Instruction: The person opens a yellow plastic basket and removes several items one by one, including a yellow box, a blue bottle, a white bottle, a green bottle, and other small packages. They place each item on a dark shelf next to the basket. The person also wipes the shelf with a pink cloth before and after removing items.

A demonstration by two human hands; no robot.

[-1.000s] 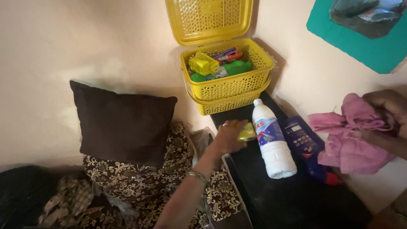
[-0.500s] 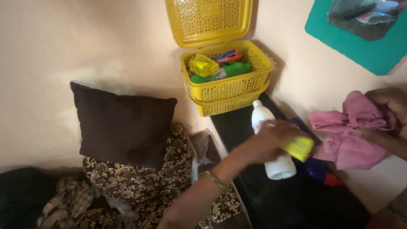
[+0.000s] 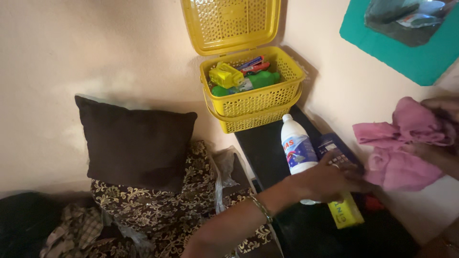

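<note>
The right hand (image 3: 442, 129) is running off the right edge of the view, so only some fingers and part of the forearm are showing, half buried in a crumpled pink cloth (image 3: 401, 148) that it is gripping in closed fingers. The left hand (image 3: 330, 181) is reaching across the black surface (image 3: 267, 148) and is covering the lower half of a white bottle (image 3: 297, 148), the lower part of a blue bottle (image 3: 339, 153) and one end of a small yellow packet (image 3: 345, 212). Its fingers are lying fairly flat and only loosely curled; they are pressing on the upper end of the packet, but whether they are actually pinching it cannot be told, since the fingertips are blurred and dark.

The yellow packet is lying flat near the right front part of the black surface, just beside the white bottle and below the pink cloth. Its long axis is running from the hand down toward the front edge, tilting slightly rightward, with the free end pointing at the front right corner.

The white bottle is lying on its side with its cap pointing toward the back edge, where a yellow basket (image 3: 260, 102) is standing with its lid open against the wall. A dark cushion (image 3: 136, 138) is leaning off the left side, over patterned fabric (image 3: 162, 205).
</note>
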